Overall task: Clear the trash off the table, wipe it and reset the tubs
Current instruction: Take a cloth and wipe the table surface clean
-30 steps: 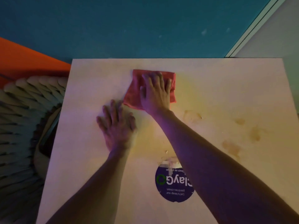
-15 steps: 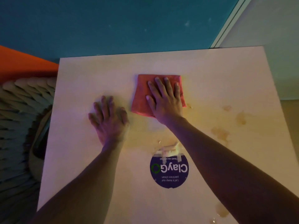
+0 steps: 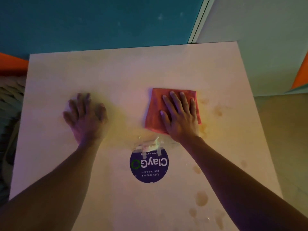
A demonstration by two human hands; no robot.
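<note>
A folded red cloth (image 3: 154, 107) lies flat on the white table (image 3: 116, 72), right of its middle. My right hand (image 3: 179, 116) presses down on the cloth with fingers spread. My left hand (image 3: 85, 116) rests flat on the bare tabletop to the left, fingers apart, holding nothing. Brownish stains (image 3: 218, 111) mark the table just right of the cloth, and more stains (image 3: 201, 198) sit near the front right. No tubs or trash are in view.
A round purple sticker (image 3: 149, 165) with torn tape at its top is stuck to the table between my forearms. A woven, ribbed object (image 3: 10, 100) sits past the table's left edge. Teal floor lies beyond the far edge, a pale wall at right.
My right hand has slid the red cloth to the right and toward me, close to the stains. My left hand stayed flat on the table.
</note>
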